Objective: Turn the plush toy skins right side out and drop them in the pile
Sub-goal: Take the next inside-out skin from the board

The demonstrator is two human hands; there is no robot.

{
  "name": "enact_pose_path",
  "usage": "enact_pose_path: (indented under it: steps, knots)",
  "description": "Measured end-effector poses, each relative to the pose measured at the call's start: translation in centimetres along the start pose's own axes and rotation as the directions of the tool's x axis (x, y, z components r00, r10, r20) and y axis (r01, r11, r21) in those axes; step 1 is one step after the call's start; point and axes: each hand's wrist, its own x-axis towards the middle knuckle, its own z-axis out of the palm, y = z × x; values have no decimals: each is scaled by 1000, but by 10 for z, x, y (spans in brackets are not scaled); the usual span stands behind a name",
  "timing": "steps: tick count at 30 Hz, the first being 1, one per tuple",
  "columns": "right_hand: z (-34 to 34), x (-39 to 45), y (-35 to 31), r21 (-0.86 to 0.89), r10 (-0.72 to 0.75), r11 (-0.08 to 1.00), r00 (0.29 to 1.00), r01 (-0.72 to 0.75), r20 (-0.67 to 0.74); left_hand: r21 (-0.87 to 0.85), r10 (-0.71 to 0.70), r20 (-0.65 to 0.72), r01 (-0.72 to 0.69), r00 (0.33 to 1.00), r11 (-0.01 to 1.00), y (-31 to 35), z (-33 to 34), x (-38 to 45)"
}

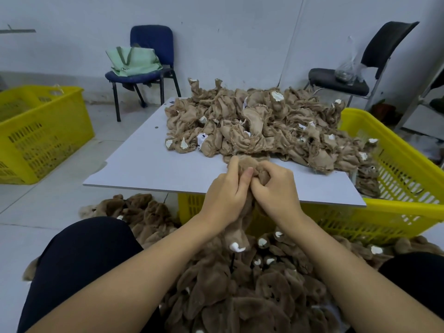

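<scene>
Furry pile [252, 292] below; both hands [225, 195] grip skin [242, 164].

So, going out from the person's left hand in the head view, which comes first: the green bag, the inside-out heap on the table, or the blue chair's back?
From the left hand:
1. Inside-out heap, just beyond on the table.
2. Green bag, on the chair seat, far left.
3. Blue chair's back, behind the bag.

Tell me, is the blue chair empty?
No, a pale green bag sits on the seat of the blue chair by the wall.
</scene>
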Motion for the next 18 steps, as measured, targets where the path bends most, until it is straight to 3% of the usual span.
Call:
enact_pose_path:
  steps: [3,5,10,12,15,18]
  knots:
    - [-7,4,-11,7,-83,996,994,84,-73,-192,-31,-13,28,999,981,10,-1,8]
    - [-14,15,-14,20,-95,995,995,96,-41,-319,-77,42,86,996,944,7,-2,15]
    - [-18,30,-13,134,48,986,935,-101,351,-282,-195,217,253,956,925,-3,-9,12]
    - [-18,29,-8,133,90,977,890,-165,446,-157,-264,264,312,928,937,-1,-12,8]
    - [-18,18,-8,97,60,988,886,-117,460,193,-212,134,184,968,964,4,-15,4]
    - [-21,11,-17,-26,-60,997,945,72,322,185,54,8,-55,999,981,12,-17,5]
